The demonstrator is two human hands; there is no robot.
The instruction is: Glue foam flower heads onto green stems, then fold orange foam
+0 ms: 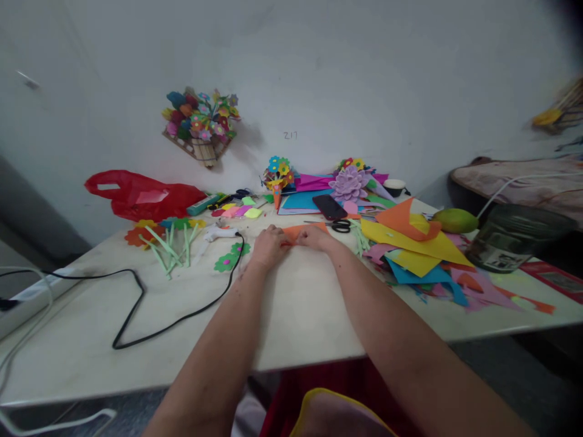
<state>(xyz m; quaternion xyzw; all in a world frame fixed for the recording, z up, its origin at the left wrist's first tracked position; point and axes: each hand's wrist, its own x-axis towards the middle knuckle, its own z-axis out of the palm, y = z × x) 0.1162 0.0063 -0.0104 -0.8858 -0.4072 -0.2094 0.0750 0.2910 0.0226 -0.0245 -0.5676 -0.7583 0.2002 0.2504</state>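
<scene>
An orange craft sheet (291, 233) lies on the table in front of me, partly covered by both hands. My left hand (270, 247) has its fingers curled down on the sheet's left end. Closed in what looks like a pinch, my right hand (315, 237) holds the sheet's near edge. Just behind my right hand are black-handled scissors (340, 226). To the left of my left hand lie green foam flowers (226, 262) with pink centres, and a white glue gun (217, 233) with a black cord.
Light green strips (175, 252) and a red plastic bag (141, 197) are at left. The black cord (182, 318) loops over the table (310, 315). Coloured scraps (423, 249), a mango (455, 220) and a glass jar (510, 240) crowd the right. A phone (329, 207) lies behind.
</scene>
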